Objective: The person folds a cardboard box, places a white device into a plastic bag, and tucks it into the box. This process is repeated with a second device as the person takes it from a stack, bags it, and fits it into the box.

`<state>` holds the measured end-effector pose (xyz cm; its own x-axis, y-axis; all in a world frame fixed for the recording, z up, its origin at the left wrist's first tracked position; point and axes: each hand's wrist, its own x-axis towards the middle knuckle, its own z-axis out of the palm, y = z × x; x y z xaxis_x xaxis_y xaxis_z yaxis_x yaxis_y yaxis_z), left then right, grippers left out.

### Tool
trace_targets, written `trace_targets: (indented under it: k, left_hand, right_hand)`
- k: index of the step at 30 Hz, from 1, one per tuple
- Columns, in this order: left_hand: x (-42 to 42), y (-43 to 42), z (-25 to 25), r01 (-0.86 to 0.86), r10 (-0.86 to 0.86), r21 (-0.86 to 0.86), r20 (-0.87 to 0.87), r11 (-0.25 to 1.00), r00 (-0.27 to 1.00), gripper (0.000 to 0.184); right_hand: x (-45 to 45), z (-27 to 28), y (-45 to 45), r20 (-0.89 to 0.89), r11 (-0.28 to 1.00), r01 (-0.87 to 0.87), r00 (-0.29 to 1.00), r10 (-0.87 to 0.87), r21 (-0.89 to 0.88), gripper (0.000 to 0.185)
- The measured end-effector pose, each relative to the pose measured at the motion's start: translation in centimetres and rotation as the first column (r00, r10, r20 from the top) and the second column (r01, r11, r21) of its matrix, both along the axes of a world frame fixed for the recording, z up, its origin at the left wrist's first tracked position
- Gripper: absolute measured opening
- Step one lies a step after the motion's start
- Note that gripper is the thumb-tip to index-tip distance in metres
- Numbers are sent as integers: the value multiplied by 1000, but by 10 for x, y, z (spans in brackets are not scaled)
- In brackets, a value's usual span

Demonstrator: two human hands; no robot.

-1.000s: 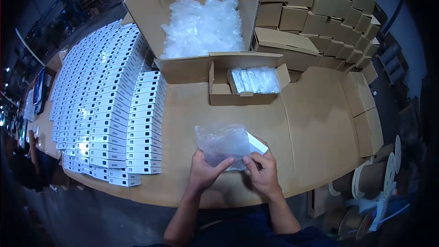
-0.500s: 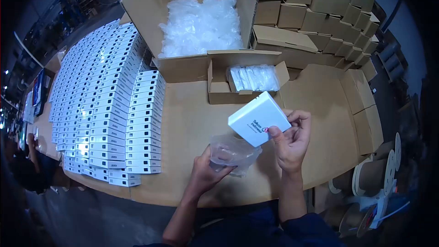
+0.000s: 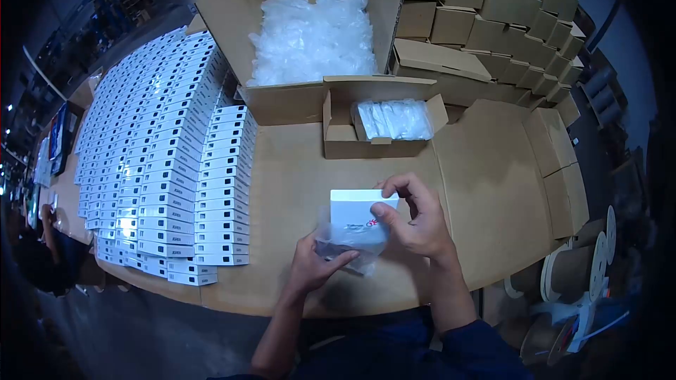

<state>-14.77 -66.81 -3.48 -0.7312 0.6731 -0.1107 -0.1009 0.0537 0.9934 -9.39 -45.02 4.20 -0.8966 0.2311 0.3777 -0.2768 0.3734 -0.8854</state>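
A white box [image 3: 352, 207] with small print stands upright, its lower part inside a clear plastic bag [image 3: 355, 243]. My left hand [image 3: 315, 264] grips the bag at its lower left, thumb in front. With thumb and fingers, my right hand [image 3: 417, 222] holds the white box near its upper right corner. Behind them sits an open cardboard carton [image 3: 373, 149], with several bagged items [image 3: 396, 121] lined up in its right part. A larger open carton [image 3: 285, 105] beyond it holds a heap of clear plastic bags [image 3: 313, 39].
Tall stacks of white boxes [image 3: 169, 169] cover the left of the table [image 3: 282, 190]. Brown cartons [image 3: 486, 28] are piled at the back right. Cable spools [image 3: 574, 271] stand beyond the right edge. At the far left, another person's arm [image 3: 48, 229] shows.
The white box was first behind the bag, then lifted tilted above it by my right hand. Now it is upright and partly inside the bag, which my left hand still holds.
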Motion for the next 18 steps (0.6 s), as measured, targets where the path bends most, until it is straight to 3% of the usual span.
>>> trace_targets:
  k: [3, 6, 7, 9, 10, 11, 14, 15, 18]
  left_hand:
    - [5, 0, -2, -16, -5, 203, 105, 979, 994, 45]
    - [5, 0, -24, -157, 18, 357, 364, 921, 931, 36]
    - [6, 0, -25, -175, 51, 342, 341, 923, 939, 35]
    - [8, 3, -22, -211, 118, 313, 291, 926, 949, 34]
    - [7, 3, -23, -246, 123, 343, 344, 907, 931, 34]
    - [8, 2, -24, -282, 124, 369, 398, 885, 909, 34]
    - [6, 2, -27, -387, 161, 432, 473, 814, 866, 34]
    - [5, 3, -28, -420, 179, 453, 483, 786, 857, 34]
    - [0, -1, -30, -372, 175, 455, 417, 809, 892, 37]
  right_hand:
    - [-4, 2, -3, 47, 999, 15, 999, -17, 46, 20]
    - [-6, 4, -4, 145, 998, 7, 989, -15, 57, 20]
    - [-6, 5, -5, 186, 999, 5, 983, -14, 50, 20]
    - [-8, -6, -7, 175, 988, 3, 984, 25, -154, 25]
    - [-8, -14, -9, 168, 967, 2, 985, 42, -254, 27]
    - [-7, -19, -12, 123, 900, -23, 989, 85, -436, 37]
    - [9, -42, -15, 71, 725, -35, 991, 115, -688, 43]
    - [15, -47, -22, 66, 636, -37, 988, 138, -770, 38]
    - [23, -71, -40, 173, 673, 65, 980, 95, -737, 30]
